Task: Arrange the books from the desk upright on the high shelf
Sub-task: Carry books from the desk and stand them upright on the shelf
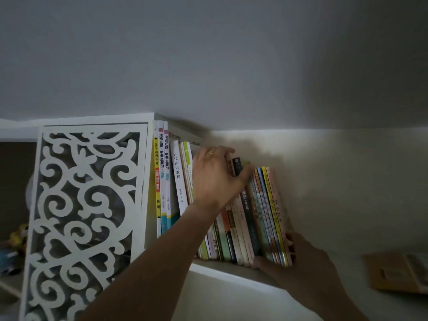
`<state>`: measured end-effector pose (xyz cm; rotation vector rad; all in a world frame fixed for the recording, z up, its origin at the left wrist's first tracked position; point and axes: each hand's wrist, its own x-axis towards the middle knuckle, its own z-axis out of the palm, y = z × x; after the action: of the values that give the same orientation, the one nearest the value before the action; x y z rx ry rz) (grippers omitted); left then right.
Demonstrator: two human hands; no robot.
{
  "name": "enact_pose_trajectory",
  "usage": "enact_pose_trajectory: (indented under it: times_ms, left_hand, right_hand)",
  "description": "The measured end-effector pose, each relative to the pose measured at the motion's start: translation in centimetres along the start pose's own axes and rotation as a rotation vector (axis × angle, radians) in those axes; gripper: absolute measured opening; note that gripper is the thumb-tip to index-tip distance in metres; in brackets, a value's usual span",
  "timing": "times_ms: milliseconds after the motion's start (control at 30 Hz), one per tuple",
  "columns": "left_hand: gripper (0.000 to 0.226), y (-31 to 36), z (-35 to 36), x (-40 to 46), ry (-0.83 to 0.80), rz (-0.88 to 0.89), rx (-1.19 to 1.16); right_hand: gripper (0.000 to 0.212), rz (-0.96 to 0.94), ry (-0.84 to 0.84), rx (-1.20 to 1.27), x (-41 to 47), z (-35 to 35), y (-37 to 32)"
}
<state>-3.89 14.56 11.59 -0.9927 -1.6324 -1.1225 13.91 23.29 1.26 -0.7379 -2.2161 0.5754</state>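
Most books [234, 205] stand on the shelf [231, 273], leaning left. My left hand [216, 176] grips their tops; my right hand [298, 262] clasps the last ones' bottoms. Straightening is left.

1. Your left hand [216, 174] grips the tops of the leaning books [259, 214] on the white shelf [222, 273].
2. Your right hand [298, 267] holds the row's right-end bottoms.
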Motion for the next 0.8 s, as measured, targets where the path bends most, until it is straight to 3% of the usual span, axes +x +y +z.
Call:
enact_pose_trajectory:
  times_ms: [133,233,367,800]
  left_hand:
    - [0.062,-0.6,-1.3,0.2,-0.045,0.038,-0.064]
    - [0.082,-1.6,-2.7,-1.3,-0.208,0.022,-0.173]
    - [0.082,-1.1,-1.6,-6.3,-0.012,-0.005,-0.075]
    - [0.062,2.7,2.4,-10.5,0.037,-0.085,-0.178]
  right_hand:
    - [0.125,0.05,-0.002,-0.119,1.6,0.8,-1.4]
    - [0.114,0.006,0.108,-0.14,2.4,1.2,-1.8]
    - [0.111,0.0,0.134,-0.202,2.7,0.8,-1.3]
    - [0.089,-0.02,0.053,-0.216,2.3,-0.7,-1.2]
